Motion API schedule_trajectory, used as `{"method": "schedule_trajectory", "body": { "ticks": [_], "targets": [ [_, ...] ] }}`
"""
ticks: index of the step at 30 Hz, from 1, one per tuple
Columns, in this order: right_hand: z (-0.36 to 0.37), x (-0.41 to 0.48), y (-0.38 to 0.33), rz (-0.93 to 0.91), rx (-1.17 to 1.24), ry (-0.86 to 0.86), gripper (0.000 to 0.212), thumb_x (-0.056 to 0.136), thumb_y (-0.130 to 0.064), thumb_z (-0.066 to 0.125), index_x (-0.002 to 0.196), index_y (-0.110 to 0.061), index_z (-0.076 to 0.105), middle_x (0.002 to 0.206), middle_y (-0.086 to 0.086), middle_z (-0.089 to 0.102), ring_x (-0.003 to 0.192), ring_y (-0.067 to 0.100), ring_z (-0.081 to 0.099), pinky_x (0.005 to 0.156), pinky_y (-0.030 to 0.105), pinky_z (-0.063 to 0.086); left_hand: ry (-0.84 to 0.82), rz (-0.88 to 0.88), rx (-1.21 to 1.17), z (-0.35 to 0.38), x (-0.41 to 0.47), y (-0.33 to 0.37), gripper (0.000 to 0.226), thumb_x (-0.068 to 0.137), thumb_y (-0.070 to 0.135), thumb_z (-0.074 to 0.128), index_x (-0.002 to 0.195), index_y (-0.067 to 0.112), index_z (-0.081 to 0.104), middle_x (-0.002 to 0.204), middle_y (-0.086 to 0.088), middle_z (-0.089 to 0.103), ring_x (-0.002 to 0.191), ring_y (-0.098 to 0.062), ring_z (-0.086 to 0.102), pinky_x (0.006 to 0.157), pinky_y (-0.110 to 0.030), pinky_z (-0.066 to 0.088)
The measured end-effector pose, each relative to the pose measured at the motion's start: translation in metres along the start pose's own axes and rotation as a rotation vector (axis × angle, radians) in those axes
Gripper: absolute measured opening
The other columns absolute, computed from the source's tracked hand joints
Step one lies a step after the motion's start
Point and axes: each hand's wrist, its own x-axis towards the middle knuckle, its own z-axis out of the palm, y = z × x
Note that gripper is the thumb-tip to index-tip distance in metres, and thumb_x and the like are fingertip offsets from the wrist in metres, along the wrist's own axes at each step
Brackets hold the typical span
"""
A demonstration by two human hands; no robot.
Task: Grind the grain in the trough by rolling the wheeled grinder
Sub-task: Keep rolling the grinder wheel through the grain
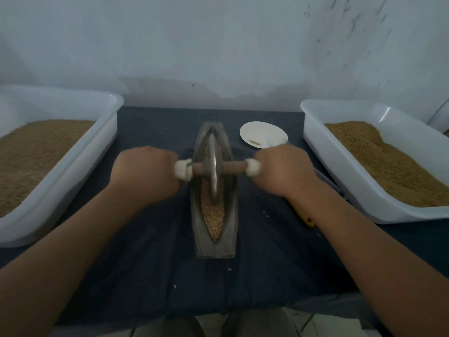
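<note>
A narrow boat-shaped metal trough (228,242) lies lengthwise in the middle of the table, with tan grain (213,217) heaped in its groove. The wheeled grinder's metal disc (213,166) stands upright in the groove near the trough's middle. A wooden axle (233,167) runs through the disc and ends in white-wrapped handles. My left hand (145,173) grips the left handle, and my right hand (281,171) grips the right handle. Both fists hide most of the handles.
Two white plastic tubs of grain flank the trough: one at the left (73,166), one at the right (345,173). A white paper plate (262,133) lies behind my right hand. A wooden-handled tool (307,218) lies partly under my right forearm. A dark cloth (150,276) covers the table.
</note>
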Motion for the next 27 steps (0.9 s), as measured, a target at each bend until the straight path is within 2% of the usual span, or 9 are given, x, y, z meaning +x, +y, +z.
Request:
{"method": "schedule_trajectory", "body": {
  "ticks": [4,7,9,11,15,19,22,24,27],
  "targets": [
    [-0.011,-0.037,0.001,-0.069,0.025,0.004,0.033,0.077,-0.063,0.049,0.065,-0.032,0.05,0.055,-0.012,0.05,0.052,0.001,0.046,0.048,0.026,0.034,0.127,0.075,0.056,0.0,-0.044,-0.005,0.042,0.08,0.062,0.061,0.061,0.033,0.038,0.051,0.013,0.04,0.043,-0.006,0.035,0.047,-0.022,0.021],
    [-0.003,-0.027,-0.003,-0.015,-0.036,0.061,0.038,0.083,-0.064,0.046,0.065,-0.03,0.05,0.054,-0.011,0.047,0.049,0.002,0.039,0.047,0.024,0.028,0.082,0.047,0.026,0.005,-0.029,-0.003,0.039,0.083,0.061,0.056,0.062,0.031,0.043,0.054,0.013,0.044,0.046,-0.007,0.039,0.048,-0.023,0.024],
    [0.007,-0.008,-0.006,0.049,-0.079,0.136,0.04,0.09,-0.061,0.047,0.068,-0.028,0.05,0.055,-0.011,0.042,0.049,0.009,0.039,0.048,0.024,0.019,0.063,0.003,0.007,0.009,-0.005,0.0,0.035,0.084,0.057,0.053,0.064,0.029,0.046,0.059,0.011,0.047,0.05,-0.011,0.044,0.05,-0.025,0.026],
    [0.02,0.014,-0.005,0.126,-0.047,0.119,0.036,0.096,-0.058,0.049,0.075,-0.028,0.053,0.06,-0.01,0.044,0.058,0.02,0.05,0.05,0.026,0.018,0.068,-0.022,0.008,0.01,0.021,0.003,0.031,0.08,0.054,0.052,0.066,0.028,0.048,0.061,0.01,0.046,0.056,-0.018,0.052,0.053,-0.026,0.03],
    [0.029,0.033,0.0,0.203,0.055,0.062,0.044,0.099,-0.061,0.042,0.082,-0.026,0.061,0.068,-0.007,0.052,0.07,0.026,0.056,0.058,0.032,0.033,0.065,-0.003,0.041,-0.001,0.05,0.008,0.028,0.076,0.052,0.054,0.065,0.026,0.049,0.062,0.008,0.048,0.055,-0.019,0.047,0.055,-0.027,0.034],
    [0.014,-0.002,-0.002,0.125,0.067,0.011,0.044,0.095,-0.063,0.041,0.069,-0.028,0.05,0.062,-0.012,0.045,0.059,0.014,0.048,0.052,0.028,0.029,0.033,0.033,0.072,-0.009,0.015,0.006,0.03,0.08,0.051,0.058,0.065,0.029,0.044,0.062,0.01,0.045,0.053,-0.014,0.041,0.054,-0.027,0.033],
    [0.001,-0.042,-0.003,0.056,0.04,0.069,0.045,0.086,-0.07,0.032,0.073,-0.033,0.053,0.055,-0.013,0.047,0.049,-0.001,0.037,0.046,0.024,0.025,0.121,0.109,0.091,-0.008,-0.032,0.0,0.046,0.074,0.054,0.068,0.062,0.032,0.029,0.055,0.013,0.038,0.045,-0.008,0.031,0.048,-0.023,0.018],
    [-0.001,-0.056,-0.004,0.02,0.034,0.07,0.045,0.085,-0.072,0.03,0.076,-0.034,0.053,0.053,-0.012,0.047,0.048,0.0,0.041,0.044,0.024,0.029,0.192,0.129,0.067,-0.005,-0.044,-0.003,0.056,0.068,0.053,0.074,0.061,0.034,0.022,0.051,0.014,0.032,0.041,-0.008,0.027,0.049,-0.02,0.015],
    [0.005,-0.038,-0.005,0.052,-0.026,0.102,0.04,0.091,-0.066,0.045,0.074,-0.03,0.054,0.054,-0.012,0.045,0.049,0.007,0.042,0.046,0.025,0.029,0.134,0.111,0.041,0.003,-0.019,-0.003,0.041,0.072,0.057,0.063,0.06,0.031,0.033,0.054,0.013,0.039,0.045,-0.012,0.039,0.05,-0.023,0.026]
  ]
}}
